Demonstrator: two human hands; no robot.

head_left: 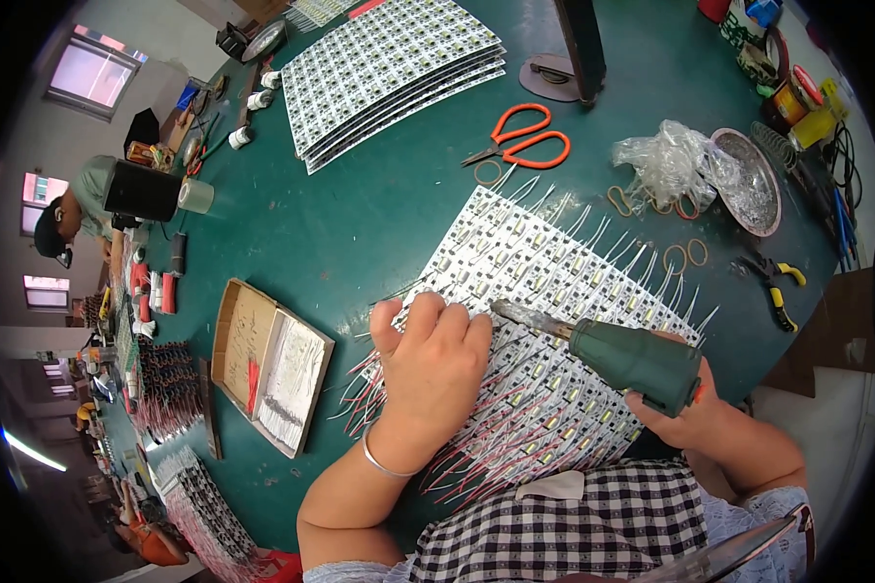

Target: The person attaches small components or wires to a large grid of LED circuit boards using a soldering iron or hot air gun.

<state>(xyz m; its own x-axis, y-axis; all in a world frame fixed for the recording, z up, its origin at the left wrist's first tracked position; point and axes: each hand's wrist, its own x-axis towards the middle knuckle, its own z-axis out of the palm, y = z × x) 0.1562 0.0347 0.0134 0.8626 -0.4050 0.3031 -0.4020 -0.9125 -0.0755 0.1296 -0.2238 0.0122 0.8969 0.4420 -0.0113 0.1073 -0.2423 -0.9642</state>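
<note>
**Tight quarters on the board (515,262)**

My right grip (685,413) is wrapped around the handle of the green iron (637,364), whose metal tip (530,316) reaches across the board toward my other side. My left grip (433,364) has its fingers bent down over the board's left part; what they pinch, if anything, is hidden, so I cannot tell.

The tip comes out just beside my left knuckles. If it is hot, as I suspect, a small slip of my right wrist could burn my fingers. A sideways swing could also drag the tip over neighbouring parts of the board, and I cannot see whether it touches the surface. Leaning my left grip too hard might shift the board, or bend the red wires (457,471) that stick out from its near-left side; their tangle could snag on my wrist. The white wires (642,257) along its far-right side could catch as well.

As for where the board lies: it is beneath my left grip and under the iron, slantwise on the table (360,219), with my right grip over its right part.

Further out, the scissors (530,146) lie beyond the board's far corner, the box (233,325) to its left, the pliers (778,296) to its right, and the stack (389,78) well beyond it.
</note>
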